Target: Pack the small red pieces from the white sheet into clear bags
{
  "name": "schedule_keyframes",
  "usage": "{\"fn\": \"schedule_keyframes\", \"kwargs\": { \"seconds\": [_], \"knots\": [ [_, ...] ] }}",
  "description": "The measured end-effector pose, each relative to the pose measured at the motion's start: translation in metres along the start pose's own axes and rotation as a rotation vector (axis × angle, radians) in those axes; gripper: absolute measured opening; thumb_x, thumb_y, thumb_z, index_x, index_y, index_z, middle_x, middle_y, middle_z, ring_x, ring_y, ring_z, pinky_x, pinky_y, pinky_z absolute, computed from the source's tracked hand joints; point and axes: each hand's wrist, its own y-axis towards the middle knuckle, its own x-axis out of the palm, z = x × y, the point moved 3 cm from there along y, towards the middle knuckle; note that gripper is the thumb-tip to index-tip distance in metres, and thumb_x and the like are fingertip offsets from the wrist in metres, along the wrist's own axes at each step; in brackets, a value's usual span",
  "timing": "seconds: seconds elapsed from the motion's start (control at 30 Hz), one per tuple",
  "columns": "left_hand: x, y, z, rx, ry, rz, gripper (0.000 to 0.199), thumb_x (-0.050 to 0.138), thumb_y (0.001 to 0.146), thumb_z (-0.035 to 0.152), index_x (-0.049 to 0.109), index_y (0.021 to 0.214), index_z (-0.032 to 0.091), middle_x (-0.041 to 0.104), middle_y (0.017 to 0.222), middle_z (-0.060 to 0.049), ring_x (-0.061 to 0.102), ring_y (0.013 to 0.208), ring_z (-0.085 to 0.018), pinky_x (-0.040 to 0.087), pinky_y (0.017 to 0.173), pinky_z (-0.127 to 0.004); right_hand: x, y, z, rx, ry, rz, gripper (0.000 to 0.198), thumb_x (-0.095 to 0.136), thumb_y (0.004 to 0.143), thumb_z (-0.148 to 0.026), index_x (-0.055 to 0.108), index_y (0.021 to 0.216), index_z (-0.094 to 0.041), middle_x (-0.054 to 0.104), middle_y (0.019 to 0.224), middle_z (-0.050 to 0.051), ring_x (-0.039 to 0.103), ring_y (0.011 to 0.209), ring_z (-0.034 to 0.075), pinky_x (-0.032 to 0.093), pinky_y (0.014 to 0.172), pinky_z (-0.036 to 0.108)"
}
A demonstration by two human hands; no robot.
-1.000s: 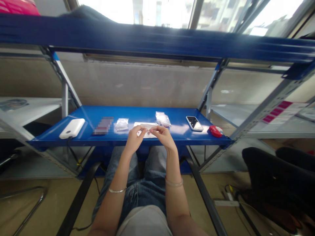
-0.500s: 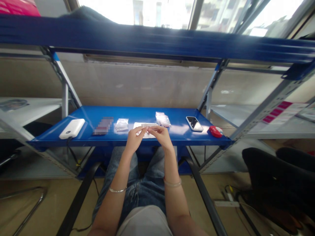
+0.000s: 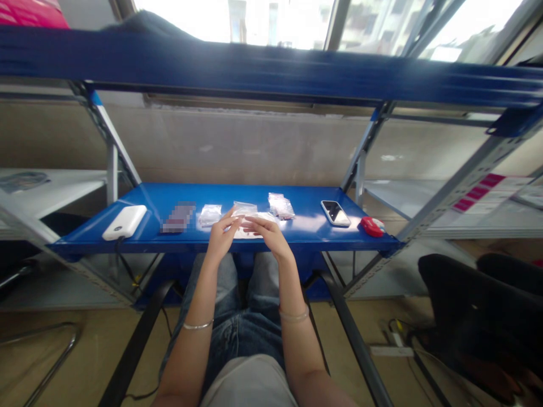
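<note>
Over the front edge of a blue shelf point(image 3: 305, 226), both my hands are close together above a white sheet point(image 3: 255, 233). A small clear plastic bag point(image 3: 245, 207) rises just behind my left hand point(image 3: 221, 234), whose thumb and fingers are closed on its near edge. My right hand point(image 3: 274, 234) has its fingers stretched out to the left over the sheet, apart from each other, with nothing visible in them. Small dark bits on the sheet below the fingers are too small to name.
A packet of clear bags point(image 3: 211, 215) lies left of the hands, and more small bags point(image 3: 280, 206) lie to the right. Farther out are a white power bank point(image 3: 125, 222) with a cable, a blurred-out item point(image 3: 178, 217), a phone point(image 3: 335, 213) and a red object point(image 3: 372, 226).
My fingertips were pinched together over the sheet; now the hands have moved apart and slightly left. The clear bag shows upright behind the left fingers, and the right fingers have spread.
</note>
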Motion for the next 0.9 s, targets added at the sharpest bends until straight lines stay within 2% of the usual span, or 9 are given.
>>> {"fn": "schedule_keyframes", "kwargs": {
  "seconds": [0.13, 0.2, 0.3, 0.37, 0.43, 0.53, 0.6, 0.7, 0.9],
  "knots": [
    [-0.010, 0.002, -0.013, -0.015, -0.061, 0.048, 0.036, 0.059, 0.079, 0.036, 0.069, 0.105, 0.013, 0.065, 0.118, -0.012, 0.059, 0.114, -0.027, 0.043, 0.101, -0.041, 0.022, 0.013, 0.020, -0.006, -0.032, 0.146, 0.031, 0.050, 0.083, -0.025, 0.059, 0.112, -0.016, 0.072, 0.092, 0.008, 0.068, 0.081, 0.018, 0.050, 0.077, 0.033],
    [-0.018, 0.004, -0.022, -0.018, -0.075, 0.074, 0.043, 0.060, 0.078, 0.035, 0.063, 0.115, 0.013, 0.065, 0.118, -0.013, 0.064, 0.103, -0.026, 0.049, 0.094, -0.039, 0.036, 0.019, 0.030, -0.041, -0.096, 0.255, 0.040, 0.050, 0.083, -0.022, 0.051, 0.122, -0.015, 0.072, 0.088, 0.007, 0.067, 0.078, 0.018, 0.051, 0.076, 0.033],
    [-0.033, 0.009, -0.042, -0.017, -0.091, 0.123, 0.061, 0.060, 0.077, 0.031, 0.046, 0.134, 0.016, 0.064, 0.119, -0.014, 0.069, 0.087, -0.021, 0.054, 0.083, -0.036, 0.058, 0.023, 0.034, -0.160, -0.369, 0.374, 0.055, 0.049, 0.082, -0.019, 0.037, 0.136, -0.014, 0.067, 0.103, 0.011, 0.062, 0.096, 0.021, 0.048, 0.087, 0.038],
    [-0.043, 0.015, -0.058, 0.001, -0.048, 0.181, 0.060, 0.057, 0.077, 0.027, 0.044, 0.135, 0.018, 0.064, 0.119, -0.014, 0.070, 0.086, -0.020, 0.055, 0.081, -0.034, 0.074, 0.024, 0.034, -0.192, -0.616, 0.350, 0.057, 0.047, 0.083, -0.017, 0.034, 0.139, -0.013, 0.058, 0.123, 0.016, 0.053, 0.115, 0.025, 0.042, 0.097, 0.043],
    [-0.052, 0.020, -0.076, -0.020, 0.048, 0.232, 0.058, 0.052, 0.078, 0.021, 0.043, 0.135, 0.016, 0.064, 0.118, -0.015, 0.070, 0.084, -0.019, 0.055, 0.081, -0.034, 0.089, 0.025, 0.037, -0.167, -0.836, 0.249, 0.052, 0.043, 0.085, -0.014, 0.040, 0.136, -0.014, 0.046, 0.138, 0.016, 0.039, 0.130, 0.029, 0.034, 0.103, 0.047],
    [-0.061, 0.024, -0.098, -0.102, 0.286, 0.270, 0.060, 0.050, 0.074, 0.014, 0.044, 0.134, 0.011, 0.064, 0.116, -0.018, 0.068, 0.091, -0.023, 0.051, 0.088, -0.040, 0.109, 0.025, 0.047, -0.140, -1.025, 0.056, 0.041, 0.039, 0.088, -0.016, 0.050, 0.128, -0.017, 0.043, 0.142, 0.012, 0.030, 0.136, 0.029, 0.024, 0.109, 0.050],
    [-0.063, 0.023, -0.104, -0.084, 0.401, 0.293, 0.061, 0.052, 0.072, 0.012, 0.046, 0.133, 0.013, 0.062, 0.120, -0.017, 0.062, 0.105, -0.027, 0.046, 0.095, -0.042, 0.117, 0.024, 0.056, -0.153, -1.061, -0.017, 0.040, 0.036, 0.091, -0.017, 0.049, 0.129, -0.018, 0.050, 0.137, 0.010, 0.032, 0.135, 0.025, 0.019, 0.111, 0.047],
    [-0.063, 0.019, -0.103, -0.009, 0.493, 0.330, 0.059, 0.052, 0.071, 0.012, 0.049, 0.130, 0.014, 0.055, 0.130, -0.017, 0.049, 0.124, -0.030, 0.036, 0.106, -0.045, 0.121, 0.022, 0.067, -0.161, -1.057, -0.029, 0.041, 0.033, 0.092, -0.018, 0.046, 0.131, -0.018, 0.057, 0.130, 0.009, 0.039, 0.131, 0.022, 0.019, 0.112, 0.042],
    [-0.056, 0.008, -0.094, -0.032, 0.558, 0.389, 0.048, 0.046, 0.079, 0.019, 0.051, 0.126, 0.010, 0.050, 0.134, -0.020, 0.042, 0.129, -0.031, 0.029, 0.109, -0.047, 0.107, 0.024, 0.062, -0.262, -0.901, -0.016, 0.041, 0.037, 0.087, -0.011, 0.056, 0.122, -0.020, 0.063, 0.120, 0.006, 0.044, 0.127, 0.020, 0.033, 0.105, 0.037]
  ]
}}
